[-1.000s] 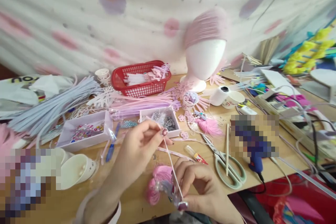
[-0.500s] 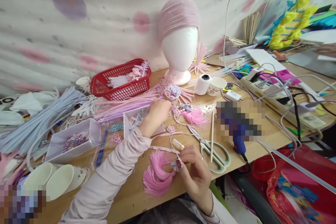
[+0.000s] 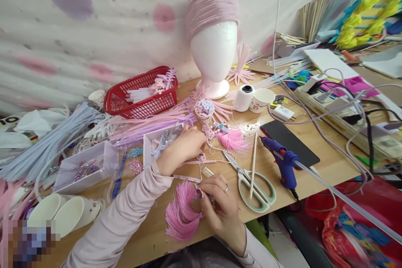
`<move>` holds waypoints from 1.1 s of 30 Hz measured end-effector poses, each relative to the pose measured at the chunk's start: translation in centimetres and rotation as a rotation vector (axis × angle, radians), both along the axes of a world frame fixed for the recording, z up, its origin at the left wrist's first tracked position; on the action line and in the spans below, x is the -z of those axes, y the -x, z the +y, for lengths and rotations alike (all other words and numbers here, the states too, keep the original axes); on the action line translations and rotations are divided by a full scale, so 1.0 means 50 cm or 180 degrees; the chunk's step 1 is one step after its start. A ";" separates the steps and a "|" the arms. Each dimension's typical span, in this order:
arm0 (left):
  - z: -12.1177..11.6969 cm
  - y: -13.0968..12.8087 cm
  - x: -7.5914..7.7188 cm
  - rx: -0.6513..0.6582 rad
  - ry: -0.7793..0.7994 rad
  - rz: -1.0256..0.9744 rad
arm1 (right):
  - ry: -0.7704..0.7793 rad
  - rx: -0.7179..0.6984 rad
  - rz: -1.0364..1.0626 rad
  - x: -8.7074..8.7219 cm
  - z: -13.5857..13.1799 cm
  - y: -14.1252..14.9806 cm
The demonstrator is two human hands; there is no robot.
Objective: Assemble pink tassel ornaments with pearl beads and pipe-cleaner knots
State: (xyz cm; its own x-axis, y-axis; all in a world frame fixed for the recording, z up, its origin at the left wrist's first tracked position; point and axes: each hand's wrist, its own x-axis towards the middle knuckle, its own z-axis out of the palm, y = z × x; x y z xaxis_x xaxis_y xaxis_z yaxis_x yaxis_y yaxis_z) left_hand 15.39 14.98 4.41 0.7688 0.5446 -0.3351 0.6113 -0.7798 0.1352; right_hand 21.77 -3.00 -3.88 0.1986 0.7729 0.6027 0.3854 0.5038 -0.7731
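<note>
Left of the pale-green-handled metal scissors (image 3: 240,171), the right hand (image 3: 221,205) grips a silky pink tassel (image 3: 182,213) by its top, strands spreading leftward. Farther back-left of the scissors, the left hand (image 3: 186,146) curls by a white rectangular box (image 3: 146,148), its hold impossible to tell. Behind the scissors, on the pale wooden table (image 3: 147,240), stands a white mannequin head (image 3: 213,52).

Single head-worn view, facing forward and down, close above hands (image 3: 186,146) (image 3: 221,205) and table (image 3: 147,234)

White cloth (image 3: 125,37), pink and purple flower print, behind wooden table (image 3: 150,236); pale patch (image 3: 287,255) below, perhaps floor.
</note>
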 end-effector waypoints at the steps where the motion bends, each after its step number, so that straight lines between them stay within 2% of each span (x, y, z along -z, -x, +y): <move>1: -0.004 0.001 0.001 0.0013 0.0037 0.0011 | 0.0008 0.0006 -0.0014 -0.001 0.001 -0.001; 9: 0.002 0.007 -0.025 -0.0135 0.0269 -0.0044 | 0.0081 0.0076 -0.0078 -0.008 0.003 -0.001; 15: -0.024 -0.002 -0.016 -0.0247 0.0361 -0.0039 | 0.0148 0.0112 -0.0142 -0.001 0.003 0.000; 18: -0.009 0.001 -0.025 -0.0401 0.0423 -0.0279 | 0.0167 0.0061 -0.0184 0.005 0.007 0.004; 23: 0.058 0.034 -0.064 -0.0950 0.0403 -0.1145 | 0.0270 -0.0057 -0.0371 0.006 0.009 0.008; 26: 0.068 0.063 -0.080 -0.1419 0.0254 -0.1754 | 0.0380 -0.0111 -0.0590 -0.009 0.001 -0.007; 28: 0.047 0.085 -0.081 -0.1682 0.0250 -0.2119 | 0.0424 -0.0096 -0.0637 -0.027 0.001 -0.029; 30: 0.009 0.109 -0.075 -0.1997 0.0453 -0.2629 | 0.0453 0.0039 -0.0639 -0.046 0.015 -0.057; 33: -0.059 0.150 -0.055 -0.2889 0.1305 -0.3937 | 0.0678 0.0302 -0.0818 -0.073 0.064 -0.098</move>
State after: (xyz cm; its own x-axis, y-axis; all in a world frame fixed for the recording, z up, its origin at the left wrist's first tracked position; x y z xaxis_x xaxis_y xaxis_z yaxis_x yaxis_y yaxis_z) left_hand 7.89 12.01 7.18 0.1503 0.9886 -0.0095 0.1916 -0.0197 0.9813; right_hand 26.65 0.19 -0.23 0.1383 0.8721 0.4693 0.6184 0.2941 -0.7288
